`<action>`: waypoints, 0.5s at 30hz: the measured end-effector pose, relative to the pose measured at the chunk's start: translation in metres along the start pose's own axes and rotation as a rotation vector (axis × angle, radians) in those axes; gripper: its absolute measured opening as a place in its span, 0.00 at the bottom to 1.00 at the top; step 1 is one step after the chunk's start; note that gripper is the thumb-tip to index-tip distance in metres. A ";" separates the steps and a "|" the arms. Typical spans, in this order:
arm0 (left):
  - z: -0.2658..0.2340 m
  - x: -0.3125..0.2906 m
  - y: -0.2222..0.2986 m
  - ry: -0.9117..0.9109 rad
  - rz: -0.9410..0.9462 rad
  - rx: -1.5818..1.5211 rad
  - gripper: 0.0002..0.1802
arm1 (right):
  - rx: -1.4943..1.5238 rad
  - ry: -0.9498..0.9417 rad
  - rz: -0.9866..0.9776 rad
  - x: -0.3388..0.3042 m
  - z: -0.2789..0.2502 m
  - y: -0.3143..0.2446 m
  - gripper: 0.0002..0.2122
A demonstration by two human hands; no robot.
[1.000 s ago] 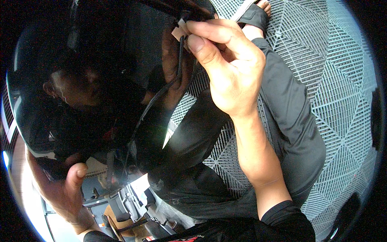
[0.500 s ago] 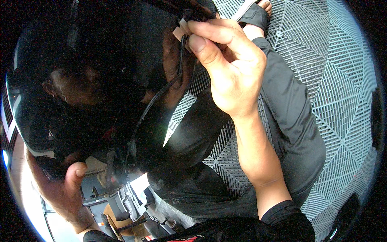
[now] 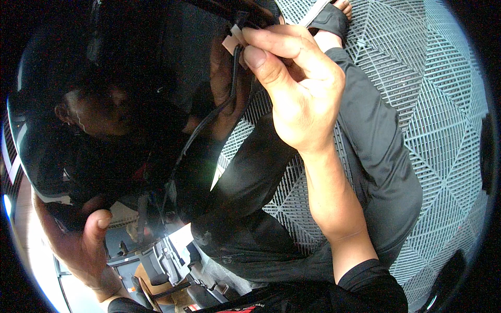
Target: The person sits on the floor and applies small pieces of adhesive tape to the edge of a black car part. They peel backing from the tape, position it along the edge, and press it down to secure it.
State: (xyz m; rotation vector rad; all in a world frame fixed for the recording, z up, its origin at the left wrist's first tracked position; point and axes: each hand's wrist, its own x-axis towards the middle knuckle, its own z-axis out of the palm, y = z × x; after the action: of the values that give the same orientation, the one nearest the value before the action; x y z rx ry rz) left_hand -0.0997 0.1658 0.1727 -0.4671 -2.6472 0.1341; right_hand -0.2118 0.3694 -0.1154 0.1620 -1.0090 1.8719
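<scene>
A large glossy black panel [image 3: 156, 68] fills the left half of the view and mirrors its surroundings. At its left edge my left hand [image 3: 86, 245] grips it, the thumb on the shiny face and the fingers mostly hidden. My right hand [image 3: 292, 73] is closed in a pinch, thumb and forefinger together, at a small white strip [image 3: 237, 35] near the panel's upper right edge. Beside these fingertips a black cable [image 3: 233, 86] hangs and curves down across the panel. The fingertips cover part of the strip.
My legs in dark trousers [image 3: 376, 141] stretch across the floor of grey slatted tiles [image 3: 443, 104]. A sandalled foot [image 3: 331, 22] shows at the top. Near the lower edge lie grey plastic parts [image 3: 175, 261], clear wrapping [image 3: 229, 276] and a brown round object [image 3: 143, 276].
</scene>
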 end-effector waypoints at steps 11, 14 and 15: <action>0.006 0.002 0.009 0.053 0.014 0.042 0.64 | -0.037 -0.003 0.007 -0.002 0.000 -0.002 0.08; -0.002 0.000 0.001 0.015 -0.004 0.073 0.63 | -0.019 0.001 -0.001 -0.001 0.000 -0.002 0.08; 0.000 0.000 0.003 0.016 -0.002 0.080 0.62 | -0.015 0.000 -0.004 -0.001 0.000 -0.001 0.08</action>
State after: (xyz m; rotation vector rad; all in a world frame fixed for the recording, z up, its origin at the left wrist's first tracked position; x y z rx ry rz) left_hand -0.0983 0.1687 0.1723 -0.4373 -2.6160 0.2332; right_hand -0.2102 0.3688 -0.1154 0.1551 -1.0213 1.8602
